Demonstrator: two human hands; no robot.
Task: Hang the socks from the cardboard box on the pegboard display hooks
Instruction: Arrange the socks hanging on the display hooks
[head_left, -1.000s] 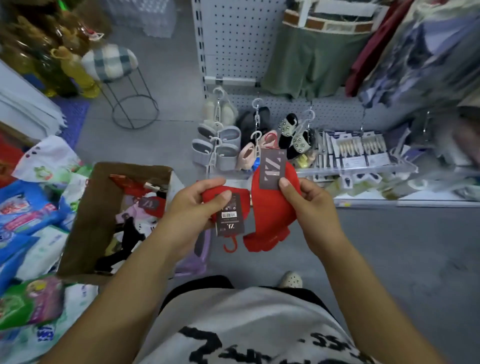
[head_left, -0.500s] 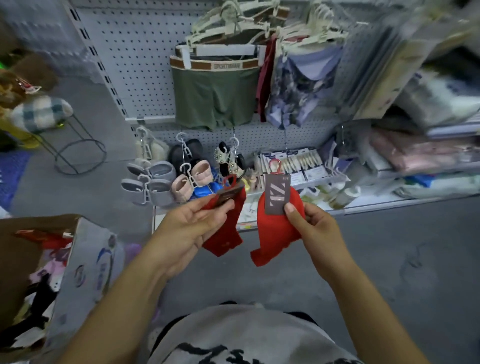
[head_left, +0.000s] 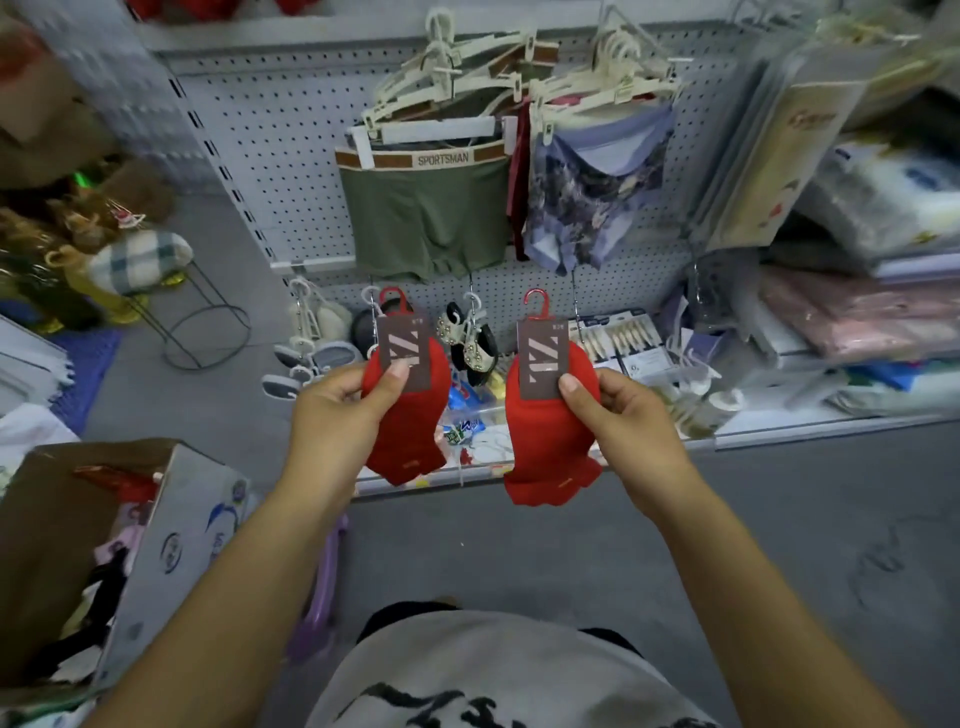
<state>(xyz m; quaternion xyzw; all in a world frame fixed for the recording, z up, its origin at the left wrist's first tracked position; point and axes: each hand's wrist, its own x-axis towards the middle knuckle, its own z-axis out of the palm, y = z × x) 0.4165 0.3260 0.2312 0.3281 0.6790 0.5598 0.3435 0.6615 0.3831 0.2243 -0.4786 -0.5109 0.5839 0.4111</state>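
Above the left hand hang green shorts with a SPORTSMAN waistband; patterned blue shorts hang above the right hand. Between the hands, higher up — studded sandals. Well left of the left hand stands a checked-top stool — pink packets lie right of the right hand.

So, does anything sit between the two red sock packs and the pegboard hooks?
Partly. The lower pegboard hooks behind the socks are loaded: studded shoes hang between the two pairs, grey slippers to their left. Which hook is meant can't be told.
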